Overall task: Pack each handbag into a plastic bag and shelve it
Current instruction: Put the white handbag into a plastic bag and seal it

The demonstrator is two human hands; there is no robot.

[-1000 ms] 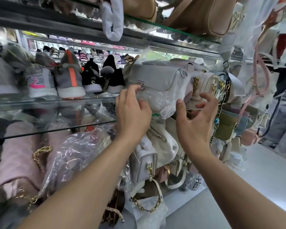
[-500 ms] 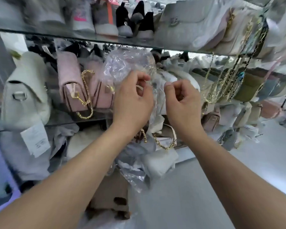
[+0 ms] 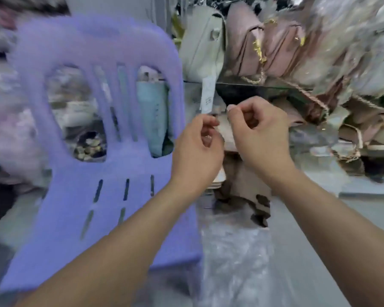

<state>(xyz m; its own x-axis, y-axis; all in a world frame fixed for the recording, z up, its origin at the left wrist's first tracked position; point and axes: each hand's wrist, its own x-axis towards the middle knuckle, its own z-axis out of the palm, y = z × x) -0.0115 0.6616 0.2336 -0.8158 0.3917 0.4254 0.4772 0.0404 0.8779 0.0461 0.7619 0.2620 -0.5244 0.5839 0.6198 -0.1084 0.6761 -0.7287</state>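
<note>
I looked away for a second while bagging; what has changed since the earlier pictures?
The view swung down and left: a purple plastic chair now fills the left side. Both hands came off the bagged handbag on the upper shelf; left hand and right hand now hover half-curled, close together, as before. Whether they pinch any plastic is blurred.

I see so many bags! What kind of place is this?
Probably a handbag shop or its stockroom: pink handbags with gold chains crowd a glass shelf, and a paper price tag hangs from a grey bag.
</note>
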